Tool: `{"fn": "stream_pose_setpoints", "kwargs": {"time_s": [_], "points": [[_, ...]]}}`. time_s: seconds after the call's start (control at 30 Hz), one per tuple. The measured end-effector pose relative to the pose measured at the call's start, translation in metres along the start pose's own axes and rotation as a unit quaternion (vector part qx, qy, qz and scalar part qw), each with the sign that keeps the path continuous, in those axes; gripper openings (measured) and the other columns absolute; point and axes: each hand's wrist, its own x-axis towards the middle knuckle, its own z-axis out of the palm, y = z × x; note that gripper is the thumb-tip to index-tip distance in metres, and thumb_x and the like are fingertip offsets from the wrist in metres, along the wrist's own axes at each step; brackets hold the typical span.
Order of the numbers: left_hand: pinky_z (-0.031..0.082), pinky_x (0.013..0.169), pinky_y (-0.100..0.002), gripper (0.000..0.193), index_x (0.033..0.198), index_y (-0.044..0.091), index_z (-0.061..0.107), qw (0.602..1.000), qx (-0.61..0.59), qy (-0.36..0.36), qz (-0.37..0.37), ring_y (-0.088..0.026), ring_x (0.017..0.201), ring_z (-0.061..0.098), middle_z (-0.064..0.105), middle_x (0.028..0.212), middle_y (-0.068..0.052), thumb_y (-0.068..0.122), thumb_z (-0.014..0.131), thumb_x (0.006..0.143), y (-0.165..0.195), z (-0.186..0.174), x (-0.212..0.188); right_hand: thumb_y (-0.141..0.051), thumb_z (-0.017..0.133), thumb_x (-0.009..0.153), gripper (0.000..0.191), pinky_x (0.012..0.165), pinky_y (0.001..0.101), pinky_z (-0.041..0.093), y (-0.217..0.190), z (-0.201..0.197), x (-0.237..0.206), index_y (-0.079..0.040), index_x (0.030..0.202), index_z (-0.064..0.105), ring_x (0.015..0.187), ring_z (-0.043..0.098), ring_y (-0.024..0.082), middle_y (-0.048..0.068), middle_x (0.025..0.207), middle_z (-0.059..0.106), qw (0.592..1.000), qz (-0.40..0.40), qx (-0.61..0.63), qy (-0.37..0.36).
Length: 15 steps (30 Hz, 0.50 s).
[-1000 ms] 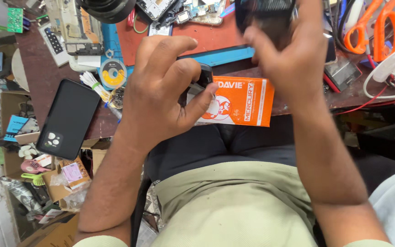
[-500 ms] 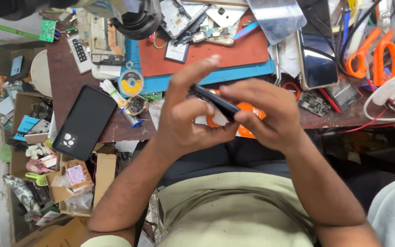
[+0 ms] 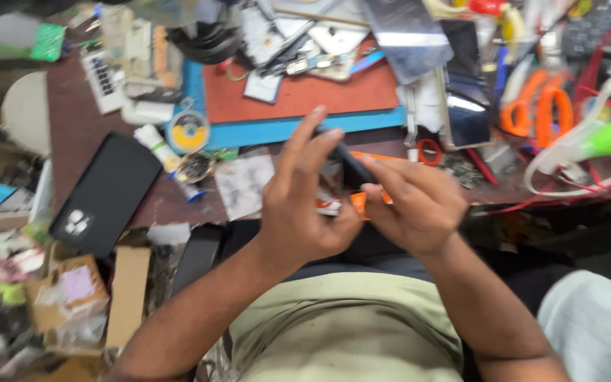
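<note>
Phone [image 3: 351, 164] — between both cupped hands

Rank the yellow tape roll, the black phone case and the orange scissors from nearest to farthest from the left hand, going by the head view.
From the left hand:
1. Yellow tape roll, up and to its left, beside the blue mat.
2. Black phone case, farther left, lying flat on the bench.
3. Orange scissors, far off on the other side, past the right hand.
</note>
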Motion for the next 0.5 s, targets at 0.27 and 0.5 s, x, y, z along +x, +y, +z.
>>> {"fn": "stream_pose_setpoints", "kwargs": {"time_s": [0.27, 0.5], "points": [[0.045, 0.116, -0.046, 0.038, 0.138, 0.004, 0.039, 0.983, -0.064, 0.075, 0.157, -0.036, 0.133, 0.054, 0.046, 0.150, -0.025, 0.036, 0.044, 0.118, -0.014, 0.025, 0.001, -0.024, 0.081, 0.097, 0.035, 0.079, 0.0333, 0.063, -0.019, 0.017, -0.010, -0.004, 0.123, 0.068, 0.093, 0.076, 0.022, 0.010, 0.110, 0.075, 0.995, 0.015, -0.008, 0.095], [0.041, 0.116, -0.040, 0.033, 0.133, 0.009, 0.033, 0.974, -0.113, 0.090, 0.174, -0.027, 0.133, 0.051, 0.041, 0.144, -0.017, 0.040, 0.038, 0.124, -0.012, 0.048, 0.009, -0.027, 0.076, 0.104, 0.030, 0.086, 0.0238, 0.063, -0.037, 0.031, -0.013, -0.012, 0.129, 0.068, 0.099, 0.075, 0.015, 0.005, 0.118, 0.073, 0.961, 0.159, 0.114, 0.197]]}}
